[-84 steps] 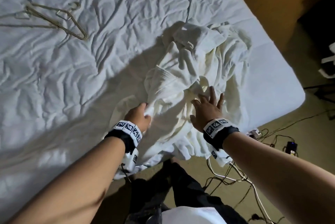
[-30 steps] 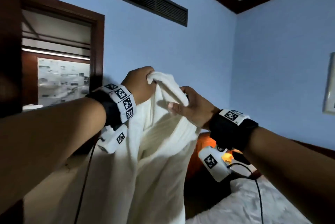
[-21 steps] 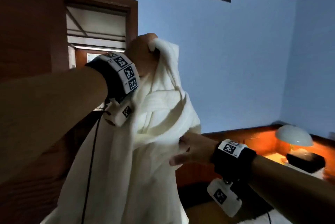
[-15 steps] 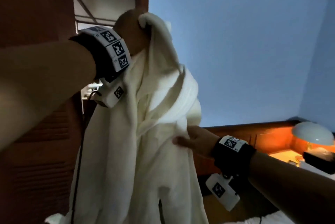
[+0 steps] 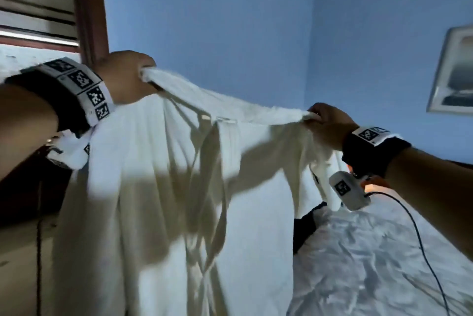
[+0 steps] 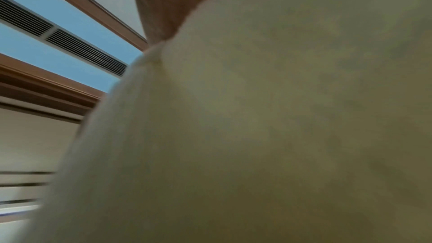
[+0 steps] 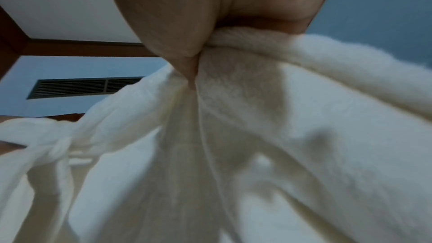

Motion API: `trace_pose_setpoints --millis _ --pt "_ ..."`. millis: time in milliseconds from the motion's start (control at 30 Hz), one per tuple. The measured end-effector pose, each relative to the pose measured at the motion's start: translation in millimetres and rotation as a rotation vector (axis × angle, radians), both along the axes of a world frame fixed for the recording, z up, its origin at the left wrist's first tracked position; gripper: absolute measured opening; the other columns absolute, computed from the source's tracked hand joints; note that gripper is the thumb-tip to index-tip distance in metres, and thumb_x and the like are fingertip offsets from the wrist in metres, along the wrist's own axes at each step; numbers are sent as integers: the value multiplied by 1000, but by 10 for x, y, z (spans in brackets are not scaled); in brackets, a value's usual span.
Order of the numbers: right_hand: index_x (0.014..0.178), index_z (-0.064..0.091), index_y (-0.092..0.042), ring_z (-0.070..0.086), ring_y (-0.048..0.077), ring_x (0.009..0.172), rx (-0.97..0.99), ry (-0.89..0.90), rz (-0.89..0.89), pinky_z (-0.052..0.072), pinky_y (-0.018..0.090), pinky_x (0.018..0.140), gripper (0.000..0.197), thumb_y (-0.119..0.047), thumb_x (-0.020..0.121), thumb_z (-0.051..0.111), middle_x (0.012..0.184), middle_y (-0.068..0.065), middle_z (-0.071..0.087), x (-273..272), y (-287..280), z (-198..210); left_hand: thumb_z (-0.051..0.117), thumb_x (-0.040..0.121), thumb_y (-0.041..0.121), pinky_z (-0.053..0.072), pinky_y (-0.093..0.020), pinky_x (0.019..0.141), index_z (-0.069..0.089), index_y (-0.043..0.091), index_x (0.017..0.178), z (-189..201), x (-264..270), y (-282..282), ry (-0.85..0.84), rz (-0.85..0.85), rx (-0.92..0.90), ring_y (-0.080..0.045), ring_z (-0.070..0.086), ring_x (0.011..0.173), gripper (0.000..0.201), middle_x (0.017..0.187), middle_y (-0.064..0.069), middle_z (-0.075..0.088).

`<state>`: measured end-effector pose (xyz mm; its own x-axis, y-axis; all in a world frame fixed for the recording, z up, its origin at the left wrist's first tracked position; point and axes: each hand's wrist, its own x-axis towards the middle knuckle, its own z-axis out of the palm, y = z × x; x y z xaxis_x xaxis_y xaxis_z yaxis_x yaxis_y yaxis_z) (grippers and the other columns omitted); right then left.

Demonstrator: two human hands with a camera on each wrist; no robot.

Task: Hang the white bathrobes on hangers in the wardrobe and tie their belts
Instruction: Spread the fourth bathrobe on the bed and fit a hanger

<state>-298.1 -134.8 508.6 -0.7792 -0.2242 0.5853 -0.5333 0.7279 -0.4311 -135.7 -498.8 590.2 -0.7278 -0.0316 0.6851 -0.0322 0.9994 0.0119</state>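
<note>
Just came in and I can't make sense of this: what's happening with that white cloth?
A person is holding a white bathrobe up in the air, spread wide. The left hand grips one end of its top edge, the right hand the other, and the rest hangs down beside the bed. No hanger is in view, so it is not hung yet.

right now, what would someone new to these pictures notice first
The white bathrobe fills the middle of the head view, stretched wide in the air, its top edge taut between the raised left hand and the lower right hand, each gripping a bunch of cloth. Behind it stands the blue wall, and the rumpled white bed lies at lower right.
</note>
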Motion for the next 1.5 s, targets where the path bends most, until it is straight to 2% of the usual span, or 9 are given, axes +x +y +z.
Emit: trace_pose_setpoints --millis 333,700,800,933,1000,1167,1300,1400,1500 --pt "87 58 -23 54 23 82 21 -25 -419 34 27 70 8 -28 89 64 85 1 59 1895 664 -381 62 66 49 48 -34 74 67 14 87 -65 285 338 -237 -521 42 -28 63 84 41 86 -6 68" --pt "88 58 -26 58 25 93 4 27 -674 39 30 77 6 -20 87 59 95 0 62 3811 1720 -431 63 82 5 46 -28 71 63 17 78 -602 1221 1814 -373 -989 70 -22 64 82 12 81 -3 69" --pt "88 57 -25 57 21 88 -40 110 -707 36 26 74 15 -13 81 54 94 -1 62 4274 1922 -344 61 76 27 47 -26 70 67 19 87 -960 1807 2321 -428 -1190 -84 -14 66 85 15 84 6 69" --pt "85 63 -23 62 20 80 -97 184 -688 47 30 67 21 -11 74 50 84 -1 67 4854 2082 -194 74 71 44 53 -37 86 68 17 105 -1481 2417 2935 -1035 -1369 -270 -12 68 92 43 99 3 73" --pt "84 64 -22 61 12 75 -128 215 -638 46 26 66 23 -5 75 51 80 -5 65 5160 2147 -137 73 79 29 52 -30 77 64 11 111 -1597 2508 3195 -1340 -1490 -31 -17 70 92 37 106 -3 73" --pt "78 64 -29 65 1 82 55 -32 -325 51 25 75 39 9 74 55 84 -12 68 5688 1971 -245 75 80 7 51 -24 69 59 20 107 -1754 2322 3718 -743 -1413 385 -3 63 73 34 108 -4 68" --pt "82 64 -27 64 -3 87 125 -143 -203 49 21 79 47 19 75 56 84 -19 68 5849 1911 -440 79 78 13 52 -27 87 47 11 133 -2250 2647 4136 -1031 -1481 45 -9 60 101 64 128 -1 57" --pt "82 63 -33 64 3 87 94 -106 -261 49 22 79 51 17 76 53 87 -15 69 5991 2024 -416 60 92 3 45 -11 74 50 -7 130 -2590 3009 4466 -1140 -1499 22 -6 55 93 41 118 -4 58" --pt "83 63 -23 63 5 84 102 -89 -325 50 20 76 46 18 72 45 88 -1 68 6180 2148 -358 58 83 37 41 -19 68 66 -2 107 -2671 2928 4624 -968 -1469 -12 -11 58 83 46 97 -14 67"
